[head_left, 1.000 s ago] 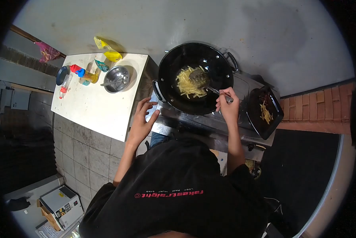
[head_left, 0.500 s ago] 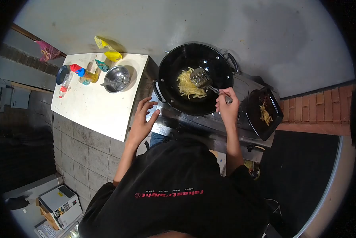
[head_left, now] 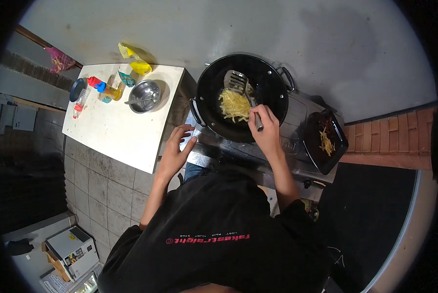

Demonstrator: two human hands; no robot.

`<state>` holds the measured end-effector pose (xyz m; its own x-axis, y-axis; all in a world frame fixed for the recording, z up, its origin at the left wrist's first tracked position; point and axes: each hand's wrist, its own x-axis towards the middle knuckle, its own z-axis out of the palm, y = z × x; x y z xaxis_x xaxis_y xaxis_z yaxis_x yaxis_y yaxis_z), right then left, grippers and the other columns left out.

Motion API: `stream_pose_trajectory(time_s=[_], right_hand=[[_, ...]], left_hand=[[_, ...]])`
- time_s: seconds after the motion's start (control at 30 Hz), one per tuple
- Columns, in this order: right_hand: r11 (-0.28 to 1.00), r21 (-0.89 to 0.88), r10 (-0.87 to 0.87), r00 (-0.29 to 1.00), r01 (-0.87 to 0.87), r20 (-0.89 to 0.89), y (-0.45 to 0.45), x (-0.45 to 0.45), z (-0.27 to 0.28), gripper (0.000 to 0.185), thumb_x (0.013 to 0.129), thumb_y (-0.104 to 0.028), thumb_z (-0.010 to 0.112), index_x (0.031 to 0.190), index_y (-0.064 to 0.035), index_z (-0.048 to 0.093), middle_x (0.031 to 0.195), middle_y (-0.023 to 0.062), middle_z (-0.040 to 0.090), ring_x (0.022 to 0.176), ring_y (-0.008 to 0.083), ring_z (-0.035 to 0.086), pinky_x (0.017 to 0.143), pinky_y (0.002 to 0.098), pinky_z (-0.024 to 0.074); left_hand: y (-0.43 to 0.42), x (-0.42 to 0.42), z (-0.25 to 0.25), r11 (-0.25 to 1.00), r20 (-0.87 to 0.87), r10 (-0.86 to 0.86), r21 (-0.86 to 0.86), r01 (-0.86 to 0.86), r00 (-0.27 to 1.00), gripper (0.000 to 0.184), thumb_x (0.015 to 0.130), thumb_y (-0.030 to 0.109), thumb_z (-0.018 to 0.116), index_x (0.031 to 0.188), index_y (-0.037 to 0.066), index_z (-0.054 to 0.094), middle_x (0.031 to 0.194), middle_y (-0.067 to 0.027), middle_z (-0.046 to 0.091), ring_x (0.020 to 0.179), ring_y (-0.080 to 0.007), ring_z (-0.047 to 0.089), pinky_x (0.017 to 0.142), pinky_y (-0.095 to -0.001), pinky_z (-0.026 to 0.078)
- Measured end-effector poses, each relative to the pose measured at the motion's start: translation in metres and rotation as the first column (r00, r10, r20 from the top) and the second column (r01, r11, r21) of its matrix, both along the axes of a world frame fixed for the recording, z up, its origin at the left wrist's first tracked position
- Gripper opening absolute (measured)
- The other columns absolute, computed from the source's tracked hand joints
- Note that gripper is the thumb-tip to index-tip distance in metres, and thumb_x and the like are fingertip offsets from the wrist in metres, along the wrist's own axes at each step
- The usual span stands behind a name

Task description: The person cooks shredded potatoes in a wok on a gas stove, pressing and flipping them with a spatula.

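Note:
My right hand (head_left: 267,128) is closed around the handle of a slotted spatula (head_left: 236,82). The spatula's blade lies inside a black wok (head_left: 265,93), at the far side of a heap of pale yellow shredded food (head_left: 234,105), partly covering it. The wok has two loop handles and sits on a metal stove (head_left: 293,119). My left hand (head_left: 177,149) hovers near the wok's left handle, apart from it, with fingers spread and nothing held.
Left of the wok stands a white table (head_left: 118,132) with a steel bowl (head_left: 144,96) and spoon, a yellow packet (head_left: 139,65), and several bottles. On the stove's right is a black tray (head_left: 337,155) holding more yellow strips. A wall (head_left: 297,39) rises behind.
My right hand has moved left, toward the wok's middle. The spatula blade has shifted up and left to the far side of the food. My left hand stays almost still.

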<state>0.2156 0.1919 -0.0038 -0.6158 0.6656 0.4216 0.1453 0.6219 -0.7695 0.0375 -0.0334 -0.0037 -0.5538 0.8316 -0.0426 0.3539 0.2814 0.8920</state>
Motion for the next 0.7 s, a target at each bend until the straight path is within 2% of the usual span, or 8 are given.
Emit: stream_pose_trajectory(time_s=[0.1, 0.17, 0.2, 0.27, 0.37, 0.5, 0.6, 0.7], right_hand=[[0.995, 0.081, -0.053, 0.994, 0.060, -0.097, -0.002, 0.001, -0.004, 0.011, 0.090, -0.001, 0.066, 0.098, -0.0014, 0.059, 0.086, 0.0159, 0.064, 0.076, 0.0329, 0.065, 0.067, 0.0380, 0.0510], [0.978, -0.032, -0.210, 0.968, 0.207, -0.141, 0.000, 0.008, -0.011, 0.007, 0.092, -0.002, 0.065, 0.096, -0.0020, 0.059, 0.078, 0.0141, 0.063, 0.070, 0.0245, 0.065, 0.064, 0.0358, 0.0504], [0.942, -0.199, -0.288, 0.955, 0.269, -0.075, 0.002, 0.014, -0.020, 0.004, 0.095, -0.005, 0.064, 0.093, -0.0038, 0.060, 0.069, 0.0087, 0.062, 0.062, 0.0137, 0.061, 0.059, 0.0317, 0.0482], [0.826, -0.496, -0.340, 0.938, 0.268, -0.059, 0.006, 0.022, -0.027, 0.006, 0.097, -0.007, 0.063, 0.092, -0.0041, 0.059, 0.066, 0.0036, 0.060, 0.058, 0.0082, 0.057, 0.054, 0.0286, 0.0452], [0.805, -0.519, -0.364, 0.930, 0.289, -0.045, 0.007, 0.030, -0.032, 0.009, 0.098, -0.008, 0.063, 0.091, -0.0043, 0.059, 0.065, 0.0004, 0.060, 0.055, 0.0060, 0.056, 0.051, 0.0269, 0.0425], [0.827, -0.465, -0.382, 0.923, 0.318, -0.049, 0.007, 0.032, -0.040, 0.010, 0.098, -0.008, 0.062, 0.090, -0.0038, 0.058, 0.065, 0.0012, 0.060, 0.055, 0.0064, 0.056, 0.050, 0.0269, 0.0417], [0.827, -0.463, -0.371, 0.929, 0.319, -0.022, 0.006, 0.033, -0.044, 0.010, 0.097, -0.008, 0.062, 0.090, -0.0026, 0.057, 0.065, 0.0048, 0.060, 0.056, 0.0098, 0.058, 0.053, 0.0289, 0.0433], [0.874, -0.339, -0.369, 0.929, 0.348, 0.003, 0.002, 0.030, -0.042, 0.010, 0.095, -0.007, 0.063, 0.091, -0.0010, 0.056, 0.065, 0.0092, 0.060, 0.060, 0.0143, 0.061, 0.057, 0.0314, 0.0449]], left_hand=[[-0.002, 0.000, 0.000, 1.000, -0.004, -0.010, -0.010, 0.010, 1.000, 0.034, 0.100, 0.016, 0.062, 0.129, 0.000, 0.057, 0.130, -0.0149, 0.062, 0.116, -0.0269, 0.063, 0.100, -0.0376, 0.051], [-0.003, 0.000, 0.000, 1.000, 0.000, -0.011, -0.015, 0.011, 1.000, 0.034, 0.100, 0.016, 0.062, 0.130, 0.000, 0.057, 0.130, -0.0151, 0.062, 0.115, -0.0269, 0.064, 0.100, -0.0375, 0.051], [-0.002, 0.000, 0.001, 1.000, 0.005, -0.015, -0.018, 0.015, 1.000, 0.034, 0.100, 0.016, 0.062, 0.130, 0.000, 0.057, 0.130, -0.0152, 0.062, 0.115, -0.0270, 0.064, 0.099, -0.0377, 0.051], [-0.001, 0.001, 0.003, 1.000, 0.011, -0.021, -0.021, 0.021, 1.000, 0.034, 0.100, 0.017, 0.062, 0.130, 0.000, 0.057, 0.130, -0.0154, 0.063, 0.114, -0.0271, 0.065, 0.099, -0.0378, 0.051], [0.001, 0.003, 0.007, 0.997, 0.047, -0.021, -0.071, 0.025, 0.999, 0.035, 0.100, 0.017, 0.062, 0.130, 0.000, 0.057, 0.130, -0.0155, 0.063, 0.114, -0.0279, 0.065, 0.099, -0.0377, 0.051], [0.003, 0.004, 0.004, 0.999, 0.037, -0.019, -0.025, 0.020, 0.999, 0.033, 0.100, 0.018, 0.063, 0.127, 0.000, 0.058, 0.127, -0.0165, 0.063, 0.111, -0.0299, 0.065, 0.096, -0.0378, 0.052], [0.004, 0.005, 0.006, 1.000, 0.025, -0.009, 0.015, 0.008, 1.000, 0.032, 0.099, 0.018, 0.064, 0.125, 0.001, 0.060, 0.124, -0.0170, 0.064, 0.108, -0.0312, 0.065, 0.093, -0.0379, 0.052], [0.004, 0.005, 0.006, 1.000, 0.026, -0.012, 0.015, 0.011, 1.000, 0.032, 0.099, 0.018, 0.064, 0.125, 0.000, 0.060, 0.124, -0.0168, 0.063, 0.109, -0.0309, 0.065, 0.094, -0.0377, 0.052]])
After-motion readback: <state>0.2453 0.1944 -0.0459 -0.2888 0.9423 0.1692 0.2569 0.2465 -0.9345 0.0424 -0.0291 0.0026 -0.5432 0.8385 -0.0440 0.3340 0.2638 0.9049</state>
